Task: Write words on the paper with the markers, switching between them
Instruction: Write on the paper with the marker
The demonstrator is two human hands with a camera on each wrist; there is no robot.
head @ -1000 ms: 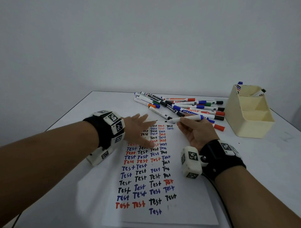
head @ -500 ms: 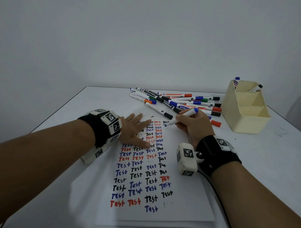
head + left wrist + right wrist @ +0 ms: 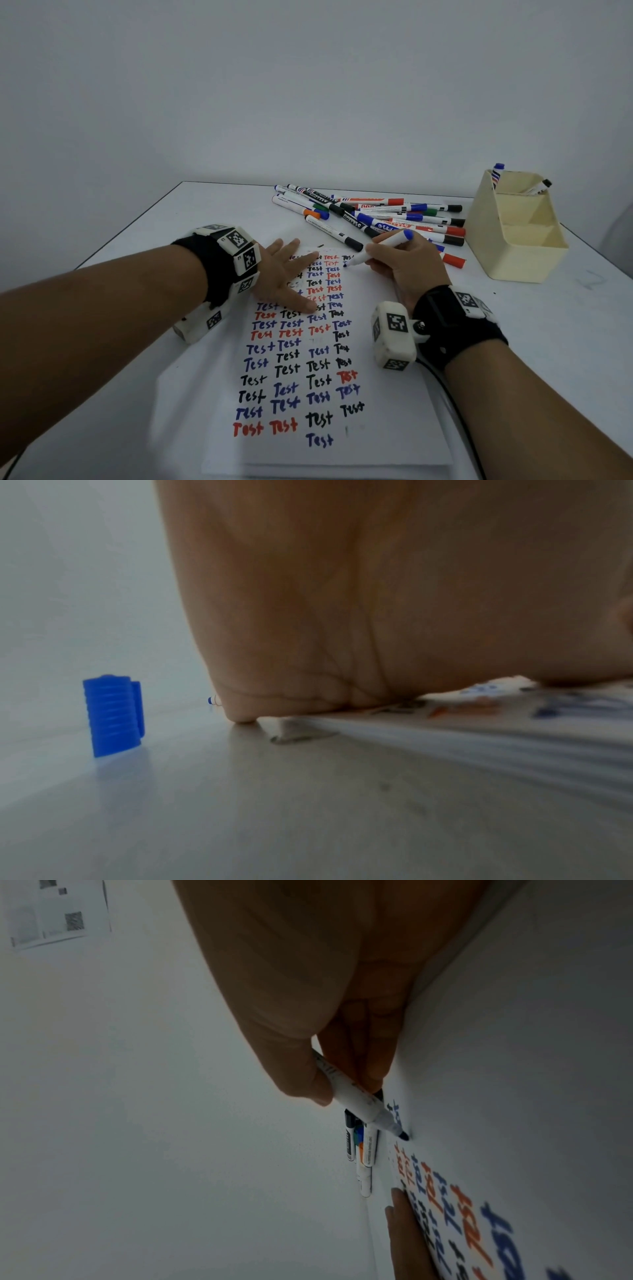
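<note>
A white paper lies on the table, covered with columns of "Test" in black, blue and red. My right hand grips an uncapped blue marker in a writing hold; its tip touches the paper near the top right column. My left hand lies flat with straight fingers on the upper left of the paper, pressing it down. In the left wrist view a blue marker cap stands upright on the table beside that hand.
Several capped markers lie in a loose pile behind the paper. A cream desk organizer with two markers stands at the right. The white table ends at a wall behind.
My right hand has turned the blue marker from lying level to tip-down and brought the tip onto the paper. The left hand stays flat on the sheet.
</note>
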